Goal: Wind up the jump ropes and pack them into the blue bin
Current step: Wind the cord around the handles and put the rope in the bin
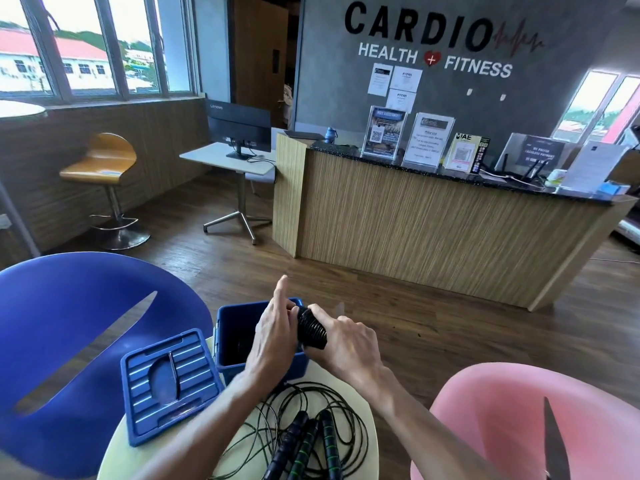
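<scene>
I hold a tightly wound black jump rope (311, 328) above the open blue bin (227, 337), which stands at the far side of a small round table (360, 414). My right hand (349, 344) grips the bundle from the right. My left hand (273, 327) pinches its left end with the index finger raised. Loose black jump ropes (304, 434) with green-banded handles lie tangled on the table below my arms. The bin's inside is dark and I cannot tell what it contains.
The bin's blue lid (166, 382) lies flat on the table left of the bin. A blue chair (69, 341) stands at the left, a pink chair (526, 424) at the right. Beyond is wooden floor and a reception counter (433, 230).
</scene>
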The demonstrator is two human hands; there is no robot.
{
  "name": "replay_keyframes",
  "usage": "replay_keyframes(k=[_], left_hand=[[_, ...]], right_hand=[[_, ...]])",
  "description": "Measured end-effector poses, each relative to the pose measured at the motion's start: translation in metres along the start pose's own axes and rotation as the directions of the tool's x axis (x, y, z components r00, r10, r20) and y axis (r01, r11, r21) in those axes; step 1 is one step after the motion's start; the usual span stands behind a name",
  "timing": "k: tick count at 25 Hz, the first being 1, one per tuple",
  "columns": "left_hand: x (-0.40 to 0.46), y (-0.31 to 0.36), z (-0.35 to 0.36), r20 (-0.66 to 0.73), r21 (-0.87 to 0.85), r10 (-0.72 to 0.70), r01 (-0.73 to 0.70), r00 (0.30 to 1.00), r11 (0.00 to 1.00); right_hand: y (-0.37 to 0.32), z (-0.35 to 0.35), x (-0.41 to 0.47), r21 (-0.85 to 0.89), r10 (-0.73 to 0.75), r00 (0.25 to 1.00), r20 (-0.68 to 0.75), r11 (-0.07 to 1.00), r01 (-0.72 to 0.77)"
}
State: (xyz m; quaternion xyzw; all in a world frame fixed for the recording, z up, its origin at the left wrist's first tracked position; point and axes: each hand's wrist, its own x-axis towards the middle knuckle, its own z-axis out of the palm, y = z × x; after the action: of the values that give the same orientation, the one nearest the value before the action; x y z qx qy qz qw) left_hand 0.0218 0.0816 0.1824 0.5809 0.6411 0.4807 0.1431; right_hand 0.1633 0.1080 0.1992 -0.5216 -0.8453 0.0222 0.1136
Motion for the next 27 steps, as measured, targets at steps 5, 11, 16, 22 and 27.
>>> replay_keyframes(k=[5,11,16,22,27], left_hand=[[-0.018,0.001,0.013,-0.084,-0.013,-0.012,0.011,0.996,1.0],[-0.013,0.004,0.005,-0.097,0.163,0.05,-0.033,0.994,0.986],[0.006,-0.001,-0.005,0.267,0.221,-0.384,0.332,0.884,0.917],[0.021,-0.001,-0.022,0.245,-0.049,-0.436,0.46,0.866,0.887],[0.028,0.005,-0.029,0.11,0.097,-0.32,0.31,0.941,0.946]], right_hand=[[0.001,0.002,0.001,-0.003,0.022,1.0,-0.015,1.0,-0.022],[-0.001,0.009,0.005,0.011,0.069,0.997,-0.035,0.998,-0.068],[0.006,0.012,0.003,0.042,0.117,0.989,0.092,0.992,-0.121],[0.008,0.008,0.004,0.123,0.063,0.979,0.196,0.988,-0.089],[0.004,-0.002,0.004,0.12,-0.018,0.969,0.247,0.993,-0.012]])
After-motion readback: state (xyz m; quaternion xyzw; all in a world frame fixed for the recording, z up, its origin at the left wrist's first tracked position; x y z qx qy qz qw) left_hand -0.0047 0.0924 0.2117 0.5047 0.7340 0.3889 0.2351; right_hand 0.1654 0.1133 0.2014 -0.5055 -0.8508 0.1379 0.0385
